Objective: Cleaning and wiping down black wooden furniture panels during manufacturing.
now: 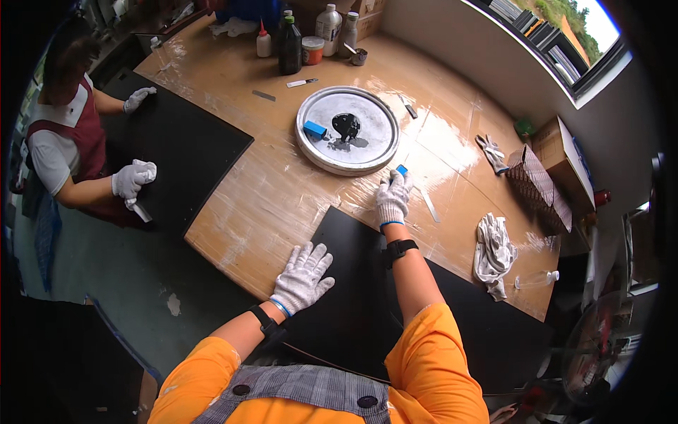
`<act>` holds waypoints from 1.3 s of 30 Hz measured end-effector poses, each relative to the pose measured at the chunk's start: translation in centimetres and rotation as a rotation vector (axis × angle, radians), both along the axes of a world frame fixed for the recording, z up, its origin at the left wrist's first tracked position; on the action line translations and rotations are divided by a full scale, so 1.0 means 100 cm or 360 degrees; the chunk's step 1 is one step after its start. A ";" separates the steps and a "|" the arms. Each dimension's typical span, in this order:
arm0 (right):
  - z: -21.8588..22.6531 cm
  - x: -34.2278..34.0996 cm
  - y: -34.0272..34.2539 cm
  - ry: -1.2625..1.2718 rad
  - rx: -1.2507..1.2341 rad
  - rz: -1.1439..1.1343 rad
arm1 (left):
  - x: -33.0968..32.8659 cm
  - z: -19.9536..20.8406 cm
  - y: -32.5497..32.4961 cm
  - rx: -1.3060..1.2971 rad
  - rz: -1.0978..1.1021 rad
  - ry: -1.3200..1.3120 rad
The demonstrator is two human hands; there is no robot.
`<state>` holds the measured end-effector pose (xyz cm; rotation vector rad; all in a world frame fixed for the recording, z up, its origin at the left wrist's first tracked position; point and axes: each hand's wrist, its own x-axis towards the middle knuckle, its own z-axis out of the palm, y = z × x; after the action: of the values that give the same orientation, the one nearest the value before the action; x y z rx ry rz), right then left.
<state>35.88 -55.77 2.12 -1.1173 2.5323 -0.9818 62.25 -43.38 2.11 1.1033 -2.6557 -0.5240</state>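
My left hand (302, 277), in a white knit glove, lies flat with fingers spread on the left edge of a black sheet (353, 297) on the wooden table. In a matching glove, my right hand (393, 198) is closed around a small blue block (401, 170) just beyond the sheet's far edge. Right ahead of it stands a round white tray (321, 155) with a puddle of black liquid (346, 126) and a second blue block (315, 130).
A person in a maroon apron works at the left, gloved hands (133, 178) on another black sheet (176, 148). Bottles and jars (289, 46) stand at the table's far edge. White rags (493, 247), spare gloves (491, 150), a woven basket (540, 187) and a metal ruler (428, 203) lie at the right.
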 end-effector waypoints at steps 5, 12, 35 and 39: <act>-0.015 -0.005 -0.022 0.0044 0.0104 0.0005 | -0.001 0.005 -0.004 0.0045 -0.0021 0.0045; 0.033 -0.002 0.022 -0.0255 0.0177 -0.0009 | -0.001 -0.001 -0.006 0.0007 -0.0041 0.0060; 0.009 0.033 0.578 -0.2297 -0.0740 -0.1599 | 0.106 -0.013 -0.027 -0.0324 -0.0655 0.0076; 0.011 0.030 0.571 -0.2460 -0.0650 -0.1709 | 0.121 -0.004 -0.007 -0.0520 -0.0722 0.0044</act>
<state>38.88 1.38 3.19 0.9530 1.3571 -1.6031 74.38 -44.04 1.66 0.4002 -2.8325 -0.1599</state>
